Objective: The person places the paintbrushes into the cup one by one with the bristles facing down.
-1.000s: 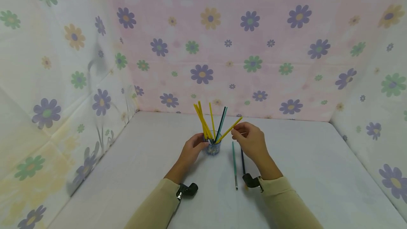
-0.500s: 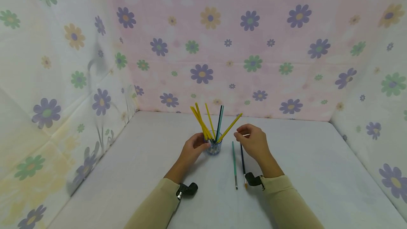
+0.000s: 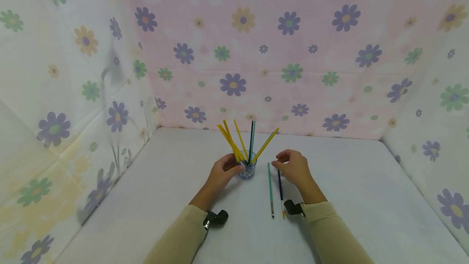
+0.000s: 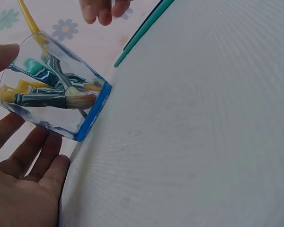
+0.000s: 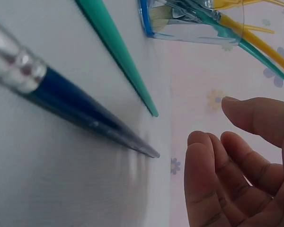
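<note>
My left hand [image 3: 220,173] holds a clear glass cup [image 3: 248,172] with a blue base, thumb near the rim and fingers round the far side. Several paintbrushes stand in it bristles down, their yellow handles [image 3: 265,146], one teal and one dark, fanning out above the rim. To the right, a teal paintbrush [image 3: 270,186] and a dark blue paintbrush [image 3: 280,186] lie side by side on the table, bristles toward me. Above the handle end of the dark blue one is my right hand [image 3: 296,171], thumb and fingers apart with nothing between them.
A white cloth covers the table [image 3: 146,199]. Flower-print fabric hangs as a back wall [image 3: 256,64] and along both sides. Each wrist carries a small black camera [image 3: 219,218], just beyond the sleeve.
My right hand has moved away from a yellow handle in the cup and lowered toward the dark blue paintbrush. Brush handles in the cup have swung slightly left; my left hand stays at the cup.
</note>
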`<state>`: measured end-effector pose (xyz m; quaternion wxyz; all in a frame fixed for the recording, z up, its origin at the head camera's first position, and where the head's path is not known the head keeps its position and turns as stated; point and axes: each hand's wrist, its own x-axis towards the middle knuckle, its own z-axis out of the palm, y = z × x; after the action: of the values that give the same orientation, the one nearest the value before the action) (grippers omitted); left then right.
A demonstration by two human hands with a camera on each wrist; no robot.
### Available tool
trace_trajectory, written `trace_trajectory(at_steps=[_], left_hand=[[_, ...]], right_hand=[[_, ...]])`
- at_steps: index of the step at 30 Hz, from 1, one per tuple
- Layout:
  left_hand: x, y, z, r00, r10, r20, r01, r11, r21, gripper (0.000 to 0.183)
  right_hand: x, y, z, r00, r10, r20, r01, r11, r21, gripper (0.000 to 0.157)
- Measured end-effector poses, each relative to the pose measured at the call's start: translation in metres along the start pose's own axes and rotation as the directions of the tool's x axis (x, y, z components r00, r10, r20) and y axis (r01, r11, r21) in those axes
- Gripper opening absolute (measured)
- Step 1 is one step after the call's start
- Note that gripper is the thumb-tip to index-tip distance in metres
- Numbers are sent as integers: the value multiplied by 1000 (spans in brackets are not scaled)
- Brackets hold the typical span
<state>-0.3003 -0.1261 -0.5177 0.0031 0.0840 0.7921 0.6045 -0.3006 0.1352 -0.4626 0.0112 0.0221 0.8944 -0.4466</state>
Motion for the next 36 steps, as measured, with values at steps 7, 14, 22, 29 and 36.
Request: trace_trajectory(at_steps=[7, 14, 22, 29, 36], left_hand=[[1, -1, 0, 1000, 16, -2, -16, 1000, -3, 52], [0, -2, 0, 999, 36, 3, -36, 998, -44, 57], [1, -3, 0, 1000, 18, 9, -18, 999, -29, 59], [2, -3, 0, 1000, 17, 14, -17, 1000, -22, 58], [1, -2, 0, 1000, 18, 4, -18, 999, -29, 56]], right_hand=[[3, 8, 1, 998, 62, 32, -62, 998, -22, 35], [7, 17, 4, 992, 109, 58, -104, 991, -84, 37], [8, 22, 5, 987, 131, 92, -118, 983, -141, 35], [5, 19, 5, 984, 145, 103, -122, 972, -198, 25], [3, 17, 3, 982, 150, 113, -128, 975, -181, 20]])
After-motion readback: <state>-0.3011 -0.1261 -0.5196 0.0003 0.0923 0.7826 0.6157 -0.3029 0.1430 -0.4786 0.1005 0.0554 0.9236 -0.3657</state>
